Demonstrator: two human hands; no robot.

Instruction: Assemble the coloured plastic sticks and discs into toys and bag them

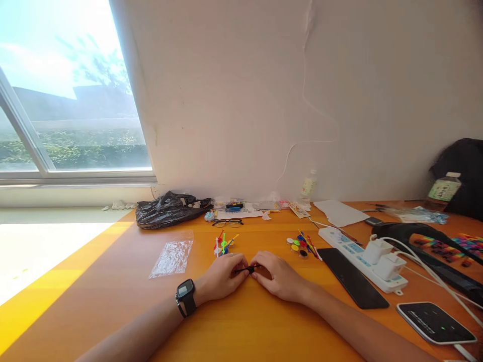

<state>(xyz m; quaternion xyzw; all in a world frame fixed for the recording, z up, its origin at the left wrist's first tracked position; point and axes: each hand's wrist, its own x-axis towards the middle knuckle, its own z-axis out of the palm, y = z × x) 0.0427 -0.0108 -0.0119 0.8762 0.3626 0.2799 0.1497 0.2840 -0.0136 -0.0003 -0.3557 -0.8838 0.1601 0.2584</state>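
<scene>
A small black piece with a thin black stick (250, 270) is pinched between the fingertips of both my hands, just above the orange wooden table (249, 322). My left hand (222, 276), with a black watch on its wrist, grips it from the left, fingers closed. From the right, my right hand (281, 276) closes on the same piece. The fingers partly cover it, so its exact shape is hard to make out. Beyond my left hand lies a cluster of coloured plastic arrows on round bases (225, 244). Past my right hand are loose coloured round pieces (294, 245) and thin coloured sticks (308, 242).
On the left lie a clear plastic bag (172, 259) and a black plastic bag (169, 211). Glasses (228, 222) rest at the back. A phone (350, 277), a white power strip (345, 246) with chargers and cables, and a black-topped device (435, 322) occupy the right.
</scene>
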